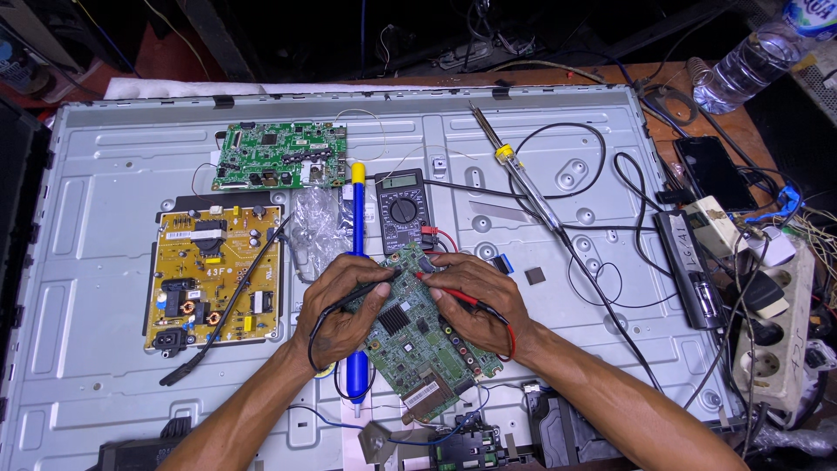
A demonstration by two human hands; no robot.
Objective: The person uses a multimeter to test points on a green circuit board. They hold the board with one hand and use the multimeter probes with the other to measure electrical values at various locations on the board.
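Note:
A green circuit board (417, 342) lies tilted on the grey metal back panel (105, 174) of a flat screen. My left hand (342, 307) grips a black test probe (377, 284), its tip touching the board's upper part. My right hand (475, 301) grips a red test probe (446, 290), also pointed at the board's top. Both leads run to a black multimeter (402, 209) just above the board. A blue and yellow desoldering pump (357, 262) lies under my left hand.
A yellow power board (214, 277) and a second green board (279, 157) sit mounted at the left. A soldering iron (516, 170) lies at the centre right. A power strip (772, 340), a phone (708, 173), a water bottle (750, 61) and tangled cables crowd the right edge.

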